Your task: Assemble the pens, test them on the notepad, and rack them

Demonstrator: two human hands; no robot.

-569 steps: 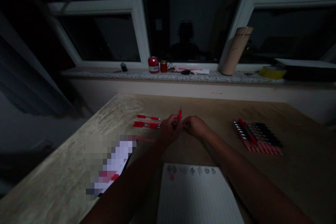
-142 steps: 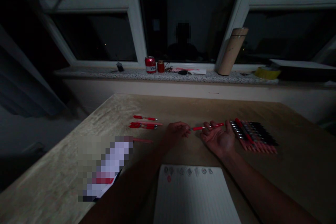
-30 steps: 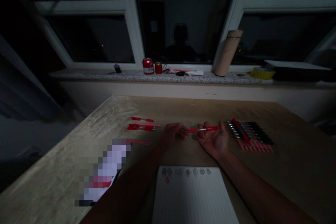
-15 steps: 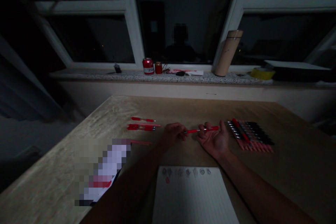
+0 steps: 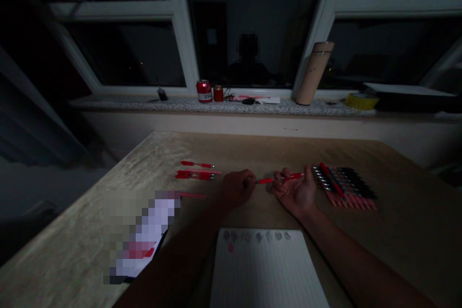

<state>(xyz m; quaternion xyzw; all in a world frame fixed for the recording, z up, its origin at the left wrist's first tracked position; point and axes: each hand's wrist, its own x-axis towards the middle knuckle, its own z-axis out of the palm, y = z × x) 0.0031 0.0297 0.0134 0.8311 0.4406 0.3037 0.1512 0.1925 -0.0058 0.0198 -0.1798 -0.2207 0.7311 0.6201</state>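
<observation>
My right hand point(image 5: 296, 192), palm up, has its fingers wrapped around a red pen point(image 5: 266, 181) that lies level across it. The pen's silver tip points left, toward my left hand point(image 5: 238, 187). That hand is closed, with curled fingers at the tip end; the exact grip is partly hidden by the fingers and the dark. Below both hands lies a lined notepad point(image 5: 265, 269) with a row of dark scribbles and one red scribble along its top.
Several red pens point(image 5: 195, 175) lie at the left. Rows of pen parts point(image 5: 344, 187) with a red pen across them are at the right. A blurred-out flat object point(image 5: 151, 231) lies front left. A can point(image 5: 204, 91), a tumbler point(image 5: 314, 74) and yellow tape point(image 5: 361, 101) stand on the sill.
My left hand has turned at the pen's tip, its fingers now more curled and the back of the hand facing up. My right hand and the pen have barely moved.
</observation>
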